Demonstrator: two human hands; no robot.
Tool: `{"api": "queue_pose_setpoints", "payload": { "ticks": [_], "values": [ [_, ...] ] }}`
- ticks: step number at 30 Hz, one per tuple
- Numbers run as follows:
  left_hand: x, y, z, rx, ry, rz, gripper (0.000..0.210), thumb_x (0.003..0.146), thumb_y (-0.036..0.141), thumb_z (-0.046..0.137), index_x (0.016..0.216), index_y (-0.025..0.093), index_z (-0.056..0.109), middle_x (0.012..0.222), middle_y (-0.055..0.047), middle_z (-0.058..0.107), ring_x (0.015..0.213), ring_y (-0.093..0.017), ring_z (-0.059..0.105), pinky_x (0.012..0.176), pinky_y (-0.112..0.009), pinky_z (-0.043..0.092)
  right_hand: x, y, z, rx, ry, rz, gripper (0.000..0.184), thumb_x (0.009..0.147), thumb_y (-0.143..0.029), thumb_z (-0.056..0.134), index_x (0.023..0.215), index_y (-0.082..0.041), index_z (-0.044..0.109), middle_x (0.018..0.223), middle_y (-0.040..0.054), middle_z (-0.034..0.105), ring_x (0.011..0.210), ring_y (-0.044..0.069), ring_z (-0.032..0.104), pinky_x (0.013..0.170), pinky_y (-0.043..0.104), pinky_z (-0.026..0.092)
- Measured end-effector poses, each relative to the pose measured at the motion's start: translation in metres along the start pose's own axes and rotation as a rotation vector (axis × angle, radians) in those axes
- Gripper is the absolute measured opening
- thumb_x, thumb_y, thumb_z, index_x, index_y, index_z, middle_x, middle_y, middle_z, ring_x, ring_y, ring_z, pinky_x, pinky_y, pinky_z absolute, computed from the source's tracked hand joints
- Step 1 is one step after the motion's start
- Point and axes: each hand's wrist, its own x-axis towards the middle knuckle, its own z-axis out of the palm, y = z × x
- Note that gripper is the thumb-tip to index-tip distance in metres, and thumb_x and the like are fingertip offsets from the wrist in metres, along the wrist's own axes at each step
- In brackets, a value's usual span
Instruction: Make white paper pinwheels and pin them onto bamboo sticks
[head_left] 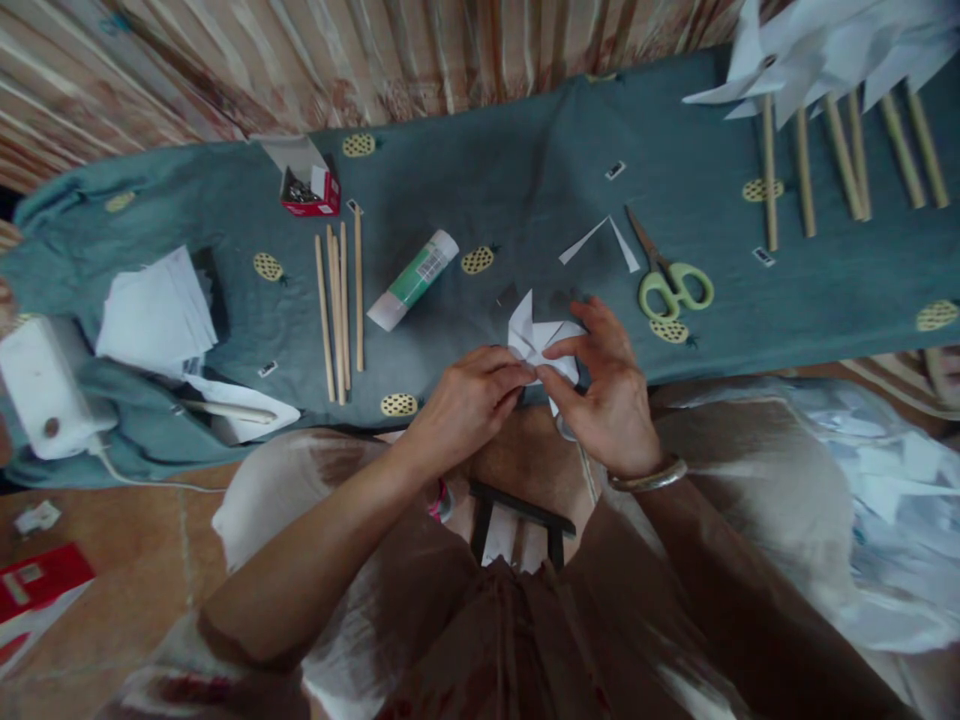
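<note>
A white paper pinwheel (534, 340) with folded blades is held between both hands at the near edge of the cloth. My left hand (474, 398) pinches its left side, fingers pressed together. On the other side, my right hand (607, 390) grips the paper between thumb and forefinger, the remaining fingers bent above it. A bracelet circles the right wrist. Scissors with green handles (675, 288) lie to the right of my hands, blades half apart. Thin white paper strips (589, 240) lie just left of the scissors. A glue stick (412, 280) lies beyond my left hand.
Several wooden sticks (346, 310) lie left of the glue. An open red box of metal pins (311, 190) stands behind them. A stack of white paper (157, 310) and a white device with a cable (52, 385) are far left. Finished pinwheels (810, 60) lie far right.
</note>
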Motion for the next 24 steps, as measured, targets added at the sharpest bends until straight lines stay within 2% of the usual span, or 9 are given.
{"api": "queue_pose_setpoints", "payload": {
  "ticks": [5,9,13,17,24],
  "values": [
    [0.001,0.0,-0.001,-0.011,-0.007,-0.008,0.02,0.091,0.01,0.054,0.104,0.016,0.069,0.102,-0.007,0.07,0.097,-0.018,0.067,0.087,-0.031,0.055,-0.002,-0.002,0.0,-0.06,0.013,-0.047,0.01,0.089,-0.027,0.06,0.093,-0.023,0.068,0.143,0.0104,0.054,0.143,0.032,0.038,0.113,0.056,0.038],
    [0.0,0.0,-0.001,-0.009,-0.008,-0.009,0.02,0.09,0.009,0.055,0.104,0.016,0.069,0.104,-0.007,0.07,0.098,-0.018,0.066,0.088,-0.031,0.055,-0.005,-0.003,-0.001,-0.156,0.009,-0.119,0.015,0.092,-0.024,0.055,0.097,-0.029,0.069,0.146,0.0066,0.051,0.145,0.031,0.035,0.112,0.055,0.04],
    [0.001,0.001,-0.001,0.0,-0.017,-0.009,0.02,0.092,0.01,0.053,0.104,0.016,0.068,0.104,-0.007,0.07,0.099,-0.018,0.066,0.089,-0.031,0.055,-0.007,-0.006,-0.003,-0.218,-0.021,-0.205,0.019,0.092,-0.019,0.051,0.097,-0.022,0.07,0.146,0.0128,0.05,0.144,0.037,0.035,0.108,0.061,0.038],
    [0.001,0.003,-0.002,0.032,-0.033,-0.021,0.02,0.092,0.012,0.052,0.103,0.016,0.069,0.103,-0.008,0.069,0.099,-0.019,0.065,0.088,-0.033,0.055,-0.009,-0.011,-0.002,-0.245,-0.101,-0.177,0.027,0.094,-0.017,0.045,0.107,-0.027,0.067,0.151,0.0083,0.047,0.147,0.033,0.03,0.111,0.058,0.034],
    [0.001,0.005,-0.004,0.057,-0.037,-0.029,0.019,0.092,0.013,0.054,0.103,0.015,0.068,0.102,-0.009,0.067,0.1,-0.021,0.063,0.087,-0.033,0.054,-0.009,-0.014,0.006,-0.275,-0.12,-0.244,0.027,0.098,-0.014,0.04,0.112,-0.02,0.063,0.148,0.0112,0.051,0.148,0.025,0.031,0.114,0.049,0.033]
  ]
}}
